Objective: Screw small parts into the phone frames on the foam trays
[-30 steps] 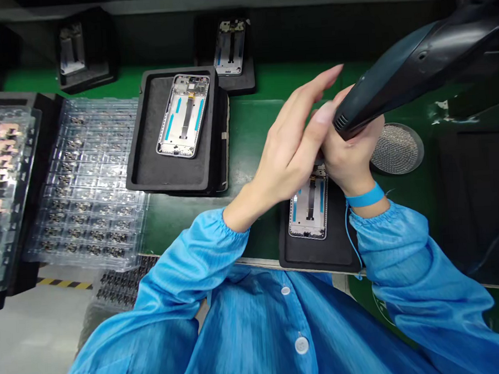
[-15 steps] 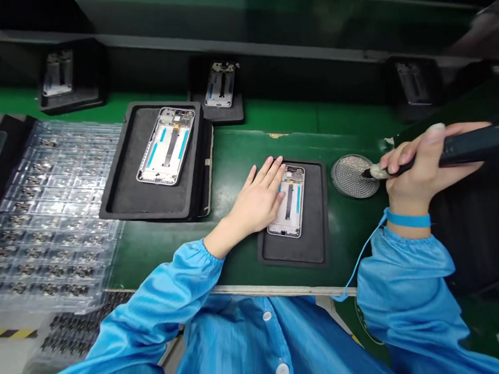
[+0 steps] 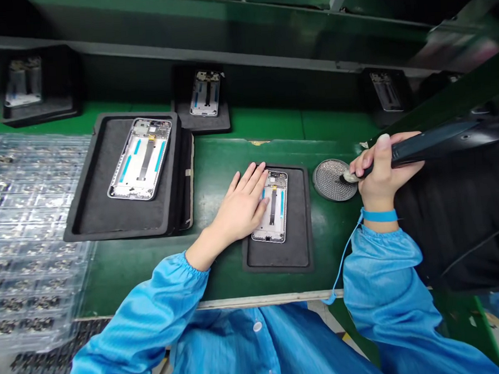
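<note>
My left hand lies flat with its fingers stretched along the left side of a phone frame. The frame rests in a shallow black foam tray on the green bench; a dark strip and blue tape show inside it. To the right, my right hand is wrapped round a black electric screwdriver. The tool's tip points down at a round dish with a dimpled, grid-like surface. Whether a screw sits on the tip is too small to tell.
At left, a stack of black foam trays bears another phone frame. Clear plastic trays of small parts lie beyond it. More phone frames on foam trays stand along the back belt. A blue wrist strap trails a cord.
The view has shifted, so the bench things appear further left. My left hand stays on the phone frame, and the screwdriver tip stays at the round dish.
</note>
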`<state>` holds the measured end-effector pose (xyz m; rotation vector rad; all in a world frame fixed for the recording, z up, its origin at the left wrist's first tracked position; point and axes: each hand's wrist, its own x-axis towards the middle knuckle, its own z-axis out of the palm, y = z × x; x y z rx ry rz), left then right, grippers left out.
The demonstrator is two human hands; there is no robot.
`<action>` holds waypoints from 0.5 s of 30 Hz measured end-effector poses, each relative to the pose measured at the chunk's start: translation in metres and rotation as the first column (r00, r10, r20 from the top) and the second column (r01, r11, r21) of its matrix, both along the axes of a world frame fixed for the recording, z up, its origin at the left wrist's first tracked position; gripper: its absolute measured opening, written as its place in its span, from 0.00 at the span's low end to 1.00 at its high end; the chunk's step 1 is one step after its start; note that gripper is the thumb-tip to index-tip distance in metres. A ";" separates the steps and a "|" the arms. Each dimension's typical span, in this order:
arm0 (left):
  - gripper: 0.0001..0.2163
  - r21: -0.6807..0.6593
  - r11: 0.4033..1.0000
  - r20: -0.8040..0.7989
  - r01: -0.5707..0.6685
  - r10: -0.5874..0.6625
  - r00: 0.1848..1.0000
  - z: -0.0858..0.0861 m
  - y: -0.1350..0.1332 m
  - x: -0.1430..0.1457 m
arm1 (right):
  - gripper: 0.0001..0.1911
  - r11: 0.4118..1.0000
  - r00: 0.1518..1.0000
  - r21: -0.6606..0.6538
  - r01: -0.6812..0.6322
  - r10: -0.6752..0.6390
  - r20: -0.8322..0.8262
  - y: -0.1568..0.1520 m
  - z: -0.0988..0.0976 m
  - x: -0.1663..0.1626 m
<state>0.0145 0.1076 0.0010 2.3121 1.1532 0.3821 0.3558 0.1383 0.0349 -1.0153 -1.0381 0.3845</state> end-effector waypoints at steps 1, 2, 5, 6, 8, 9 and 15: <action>0.36 -0.001 1.000 -0.003 0.001 -0.001 1.000 0.000 0.000 0.000 | 0.33 1.000 1.000 0.004 0.003 -0.003 0.001 0.000 -0.001 0.001; 0.36 -0.002 1.000 -0.004 0.002 -0.002 1.000 0.000 0.000 0.000 | 0.33 1.000 1.000 0.004 0.003 -0.003 -0.004 0.000 -0.001 0.001; 0.36 -0.002 1.000 0.006 0.002 -0.002 1.000 0.000 0.000 0.000 | 0.31 1.000 0.999 -0.017 -0.019 0.019 -0.032 -0.001 0.001 0.000; 0.36 -0.002 1.000 0.011 0.001 -0.001 1.000 0.000 0.000 0.000 | 0.31 0.999 0.999 -0.023 -0.027 0.026 -0.036 -0.001 0.001 0.000; 0.36 -0.002 1.000 0.015 0.001 -0.001 1.000 0.000 -0.001 0.000 | 0.30 0.999 0.999 -0.026 -0.035 0.034 -0.036 -0.002 0.003 0.000; 0.36 -0.001 1.000 0.015 0.000 0.000 1.000 0.001 -0.001 0.000 | 0.30 0.999 0.999 -0.025 -0.036 0.035 -0.034 -0.002 0.003 -0.001; 0.37 0.007 1.000 -0.004 0.004 -0.004 1.000 0.000 -0.002 0.001 | 0.30 0.999 0.999 -0.021 -0.043 0.042 -0.033 -0.004 0.004 -0.002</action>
